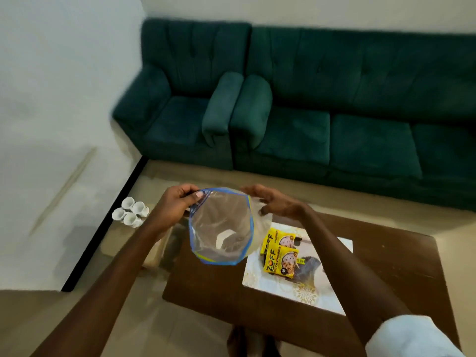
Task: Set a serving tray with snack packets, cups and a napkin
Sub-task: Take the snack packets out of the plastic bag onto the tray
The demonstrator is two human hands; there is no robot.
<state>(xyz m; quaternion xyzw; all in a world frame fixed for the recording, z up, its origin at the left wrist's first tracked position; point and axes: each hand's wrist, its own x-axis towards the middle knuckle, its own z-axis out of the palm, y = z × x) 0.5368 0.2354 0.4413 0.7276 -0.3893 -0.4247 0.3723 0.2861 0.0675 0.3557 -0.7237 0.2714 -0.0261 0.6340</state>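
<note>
Gripping the clear bag (221,228) stretched between them, left hand (177,203) and right hand (274,202).

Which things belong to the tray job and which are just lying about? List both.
Job: serving tray, snack packets, cups, zip bag held by left hand and right hand.
Lying about: green sofa, green armchair, wooden table.

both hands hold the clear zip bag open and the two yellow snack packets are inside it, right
Not quite. The head view shows the left hand and right hand holding the clear zip bag open, but the two yellow snack packets lie on the tray, not inside it.
</note>
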